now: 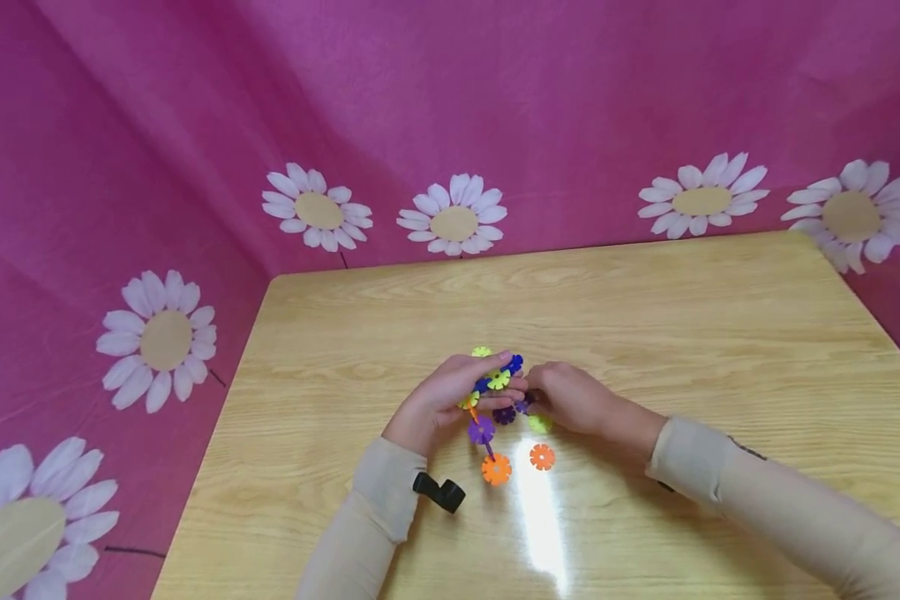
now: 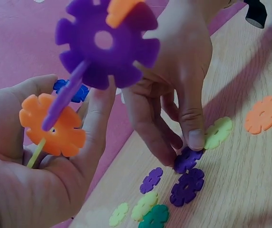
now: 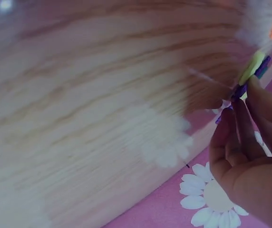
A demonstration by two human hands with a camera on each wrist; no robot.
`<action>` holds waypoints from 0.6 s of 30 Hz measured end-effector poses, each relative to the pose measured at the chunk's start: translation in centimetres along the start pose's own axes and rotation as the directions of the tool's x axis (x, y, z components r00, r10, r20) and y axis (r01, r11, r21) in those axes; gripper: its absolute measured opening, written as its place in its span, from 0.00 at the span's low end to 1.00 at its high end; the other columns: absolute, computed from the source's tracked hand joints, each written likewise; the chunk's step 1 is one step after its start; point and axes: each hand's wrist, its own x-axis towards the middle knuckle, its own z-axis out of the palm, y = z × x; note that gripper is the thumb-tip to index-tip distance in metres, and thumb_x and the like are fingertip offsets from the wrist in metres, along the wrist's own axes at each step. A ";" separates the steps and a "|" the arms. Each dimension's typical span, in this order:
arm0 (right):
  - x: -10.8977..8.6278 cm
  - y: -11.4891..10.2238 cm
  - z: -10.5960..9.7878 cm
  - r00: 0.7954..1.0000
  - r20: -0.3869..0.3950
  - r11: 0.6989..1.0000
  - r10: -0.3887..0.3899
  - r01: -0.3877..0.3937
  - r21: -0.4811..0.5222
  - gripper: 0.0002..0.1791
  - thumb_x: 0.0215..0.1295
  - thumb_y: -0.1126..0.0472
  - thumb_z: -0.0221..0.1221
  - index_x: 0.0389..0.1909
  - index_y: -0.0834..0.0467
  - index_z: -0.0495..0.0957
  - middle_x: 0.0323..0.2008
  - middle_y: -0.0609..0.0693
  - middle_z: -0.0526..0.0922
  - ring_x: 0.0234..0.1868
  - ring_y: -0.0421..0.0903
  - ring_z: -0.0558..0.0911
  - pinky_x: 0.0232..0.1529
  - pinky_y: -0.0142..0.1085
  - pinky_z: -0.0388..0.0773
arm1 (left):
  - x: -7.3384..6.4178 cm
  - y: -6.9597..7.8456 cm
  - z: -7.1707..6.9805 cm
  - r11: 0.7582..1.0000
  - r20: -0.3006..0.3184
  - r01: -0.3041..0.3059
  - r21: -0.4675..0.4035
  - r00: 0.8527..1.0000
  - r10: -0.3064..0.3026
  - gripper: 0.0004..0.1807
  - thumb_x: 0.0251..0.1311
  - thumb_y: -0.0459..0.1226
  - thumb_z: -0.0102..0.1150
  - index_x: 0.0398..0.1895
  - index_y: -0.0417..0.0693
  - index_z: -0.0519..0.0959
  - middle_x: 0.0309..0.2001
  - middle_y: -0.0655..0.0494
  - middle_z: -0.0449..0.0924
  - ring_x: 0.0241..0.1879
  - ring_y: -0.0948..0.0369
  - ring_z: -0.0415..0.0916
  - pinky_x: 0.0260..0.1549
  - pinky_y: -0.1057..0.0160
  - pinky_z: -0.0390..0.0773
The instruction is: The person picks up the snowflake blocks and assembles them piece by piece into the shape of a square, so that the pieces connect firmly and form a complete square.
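My left hand (image 1: 450, 387) holds a chain of notched plastic discs in yellow, blue, orange and purple under its thumb. From the hand hang a purple disc (image 1: 482, 430) and, at the lower end, an orange disc (image 1: 497, 469). In the left wrist view the chain's large purple disc (image 2: 86, 52) looms close to the camera. My right hand (image 1: 570, 400) pinches a dark purple disc (image 2: 188, 159) just at the table, between thumb and fingers. Touching or very near it are a yellow-green disc (image 2: 219, 133) and another dark purple disc (image 2: 187, 186).
A loose orange disc (image 1: 542, 457) lies on the wooden table (image 1: 645, 308) nearer me. Beyond the right hand, the left wrist view has a green disc (image 2: 154, 217), a small purple disc (image 2: 151, 180) and yellow ones. A pink flowered cloth (image 1: 570, 125) hangs behind the table.
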 end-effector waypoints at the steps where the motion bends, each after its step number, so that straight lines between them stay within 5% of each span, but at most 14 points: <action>1: 0.1 0.0 0.0 1.000 0.002 1.000 0.012 -0.012 0.015 0.11 0.48 0.63 0.69 0.34 0.52 0.81 0.26 0.43 0.79 0.28 0.38 0.76 0.32 0.30 0.79 | 0.0 0.0 0.0 1.000 -0.001 -0.001 0.003 1.000 0.001 0.30 0.58 0.50 0.59 0.49 0.29 0.75 0.42 0.37 0.81 0.38 0.53 0.82 0.43 0.60 0.79; 6: 0.2 0.3 -0.6 0.994 0.003 0.975 0.105 -0.104 0.195 0.11 0.50 0.66 0.68 0.35 0.54 0.82 0.28 0.44 0.81 0.29 0.37 0.77 0.30 0.29 0.78 | 0.0 -0.1 0.1 1.000 -0.003 0.004 0.011 1.000 -0.004 0.29 0.61 0.48 0.56 0.50 0.29 0.74 0.40 0.37 0.81 0.38 0.53 0.82 0.42 0.60 0.80; 9: 0.1 0.8 -1.8 0.974 -0.013 0.911 0.226 -0.207 0.358 0.07 0.54 0.65 0.65 0.35 0.58 0.83 0.29 0.46 0.84 0.29 0.41 0.81 0.30 0.33 0.81 | 0.0 -0.1 0.1 1.000 0.017 -0.010 -0.004 1.000 0.010 0.30 0.60 0.48 0.57 0.52 0.27 0.72 0.43 0.34 0.79 0.39 0.52 0.81 0.44 0.59 0.79; 12: 0.0 1.1 -3.7 0.925 0.004 0.780 0.380 -0.323 0.536 0.09 0.57 0.61 0.64 0.37 0.61 0.83 0.32 0.51 0.84 0.32 0.48 0.83 0.32 0.39 0.82 | 0.1 -0.1 0.0 1.000 0.024 -0.025 -0.013 0.999 0.026 0.30 0.59 0.49 0.58 0.51 0.28 0.73 0.48 0.29 0.74 0.41 0.50 0.81 0.44 0.58 0.78; 15: 0.1 0.8 -5.5 0.868 0.072 0.593 0.491 -0.393 0.703 0.15 0.58 0.58 0.63 0.41 0.65 0.80 0.35 0.56 0.84 0.36 0.53 0.83 0.36 0.41 0.83 | 0.0 -0.1 -0.2 1.000 0.021 -0.025 -0.016 0.999 0.026 0.29 0.57 0.49 0.59 0.48 0.31 0.76 0.52 0.27 0.70 0.45 0.48 0.79 0.44 0.58 0.79; 18: 0.2 0.2 -6.4 0.850 0.144 0.442 0.506 -0.399 0.804 0.19 0.58 0.60 0.63 0.44 0.70 0.77 0.37 0.60 0.83 0.38 0.54 0.83 0.39 0.41 0.82 | 0.0 -0.1 -0.3 1.000 0.021 -0.021 -0.022 1.000 0.021 0.27 0.56 0.49 0.61 0.46 0.33 0.78 0.53 0.25 0.68 0.49 0.44 0.75 0.43 0.59 0.79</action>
